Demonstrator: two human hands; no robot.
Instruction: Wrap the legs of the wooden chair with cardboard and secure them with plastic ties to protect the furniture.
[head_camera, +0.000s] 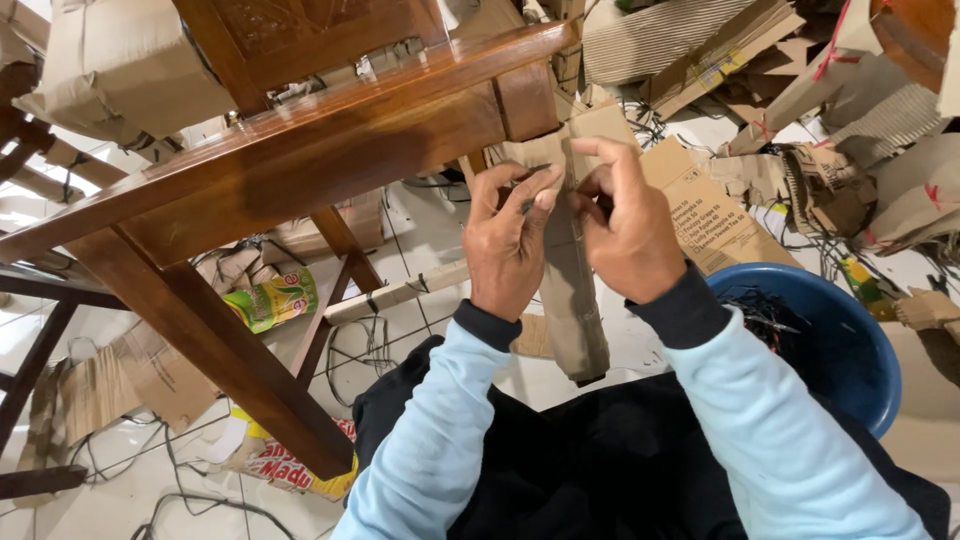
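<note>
Flanking hands (570, 225), wooden chair (300, 160), blue basin (840, 340)

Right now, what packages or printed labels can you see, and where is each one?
Green and yellow wrapper: crumpled, on the floor under the wooden table.
Yellow and red bag: by the table leg's foot.
Printed cardboard box flap: flat brown, dark print, right of the hands.

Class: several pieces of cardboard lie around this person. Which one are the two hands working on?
The cardboard-wrapped furniture leg hanging between the left hand and right hand; the other cardboard scraps lie untouched on the floor beyond.
</note>
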